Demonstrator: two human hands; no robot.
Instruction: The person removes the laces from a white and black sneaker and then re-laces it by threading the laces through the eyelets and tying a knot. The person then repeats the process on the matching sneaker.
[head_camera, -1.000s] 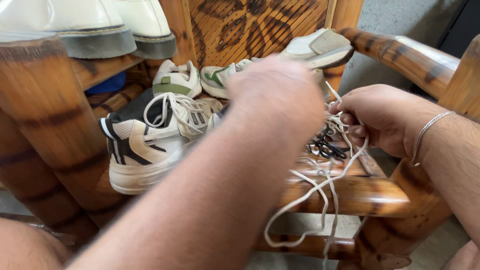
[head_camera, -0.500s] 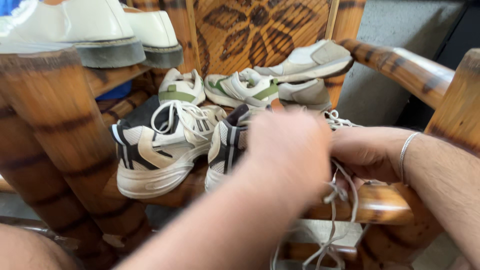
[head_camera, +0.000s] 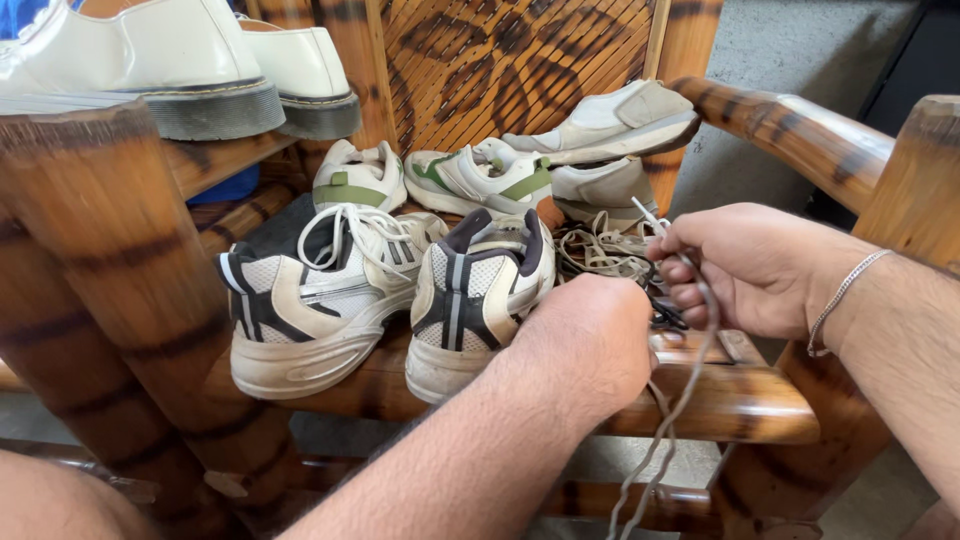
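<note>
Bamboo shelving (head_camera: 720, 400) carries two sneakers at nine o'clock. A lace (head_camera: 690, 370) is pinched in the closed right hand (head_camera: 750, 265) at three o'clock and hangs taut, while the left hand (head_camera: 585, 340), fisted, grips it lower down.

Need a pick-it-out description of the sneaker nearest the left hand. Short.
On the bamboo chair seat, two white-and-black mesh sneakers stand side by side, heels toward the camera. It is the right-hand one, the unlaced sneaker, right beside the left hand. Unlike the laced sneaker next to it, no lace crosses its tongue, and the green-trimmed pair sits further back.
</note>
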